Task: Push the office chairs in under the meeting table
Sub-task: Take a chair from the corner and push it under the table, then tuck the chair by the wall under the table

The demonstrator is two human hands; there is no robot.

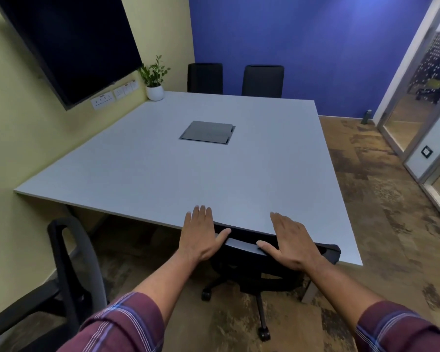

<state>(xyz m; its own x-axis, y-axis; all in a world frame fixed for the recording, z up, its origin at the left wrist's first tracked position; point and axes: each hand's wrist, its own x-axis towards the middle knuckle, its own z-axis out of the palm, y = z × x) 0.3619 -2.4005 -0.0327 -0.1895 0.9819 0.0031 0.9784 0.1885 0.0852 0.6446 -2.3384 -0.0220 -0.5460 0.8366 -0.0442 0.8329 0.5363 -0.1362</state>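
Yellow and blue walls frame a grey meeting surface (pixel 150 161); one office chair (pixel 69 270) stands out at left. Left hand (pixel 201 235) and right hand (pixel 292 242), spread flat, press another chair's backrest (pixel 244 246) at the edge; even, square pressure should keep it straight.

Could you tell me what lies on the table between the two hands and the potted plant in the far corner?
In the head view, only the grey cable hatch, set flush in the table, lies between the hands and the plant; the rest is bare.
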